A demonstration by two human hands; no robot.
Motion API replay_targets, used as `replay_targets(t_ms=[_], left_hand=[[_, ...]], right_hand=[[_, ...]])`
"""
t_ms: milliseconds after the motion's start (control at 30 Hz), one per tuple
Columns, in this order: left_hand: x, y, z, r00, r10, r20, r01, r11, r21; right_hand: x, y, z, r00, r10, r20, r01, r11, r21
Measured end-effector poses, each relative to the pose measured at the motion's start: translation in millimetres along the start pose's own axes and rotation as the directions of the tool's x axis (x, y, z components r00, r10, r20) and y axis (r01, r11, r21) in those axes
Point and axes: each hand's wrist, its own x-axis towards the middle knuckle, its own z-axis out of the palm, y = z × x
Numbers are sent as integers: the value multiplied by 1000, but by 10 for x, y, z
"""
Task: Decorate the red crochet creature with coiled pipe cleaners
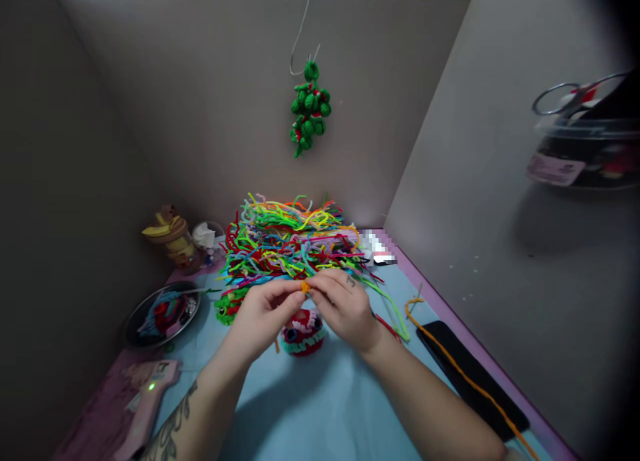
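Observation:
My left hand point(273, 314) and my right hand point(345, 307) meet over the middle of the table. Both pinch a small piece of orange pipe cleaner point(305, 287) between fingertips; its exact shape is too small to make out. Just below them sits a red fuzzy figure point(303, 339) with dark round eyes and a mint-green wavy band, partly covered by my hands. A green fuzzy figure point(226, 309) lies left of my left hand. Behind my hands is a large pile of multicoloured pipe cleaners point(290, 241).
At left are a dark round tray point(193, 307) holding fuzzy pieces and a pink glue gun point(150, 401) with a green light. An orange pipe cleaner point(465, 374) crosses a black flat object point(440, 347) at right. Green fuzzy pieces point(310, 107) hang on the back panel.

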Motion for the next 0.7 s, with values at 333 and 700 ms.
replay_targets(t_ms=[333, 700], left_hand=[[96, -103, 23, 996, -6, -93, -4, 993, -114], [83, -146, 32, 961, 186, -204, -167, 980, 110]], right_hand=[[39, -107, 83, 883, 461, 90, -451, 778, 438], [-33, -99, 255, 601, 680, 420, -652, 113, 750]])
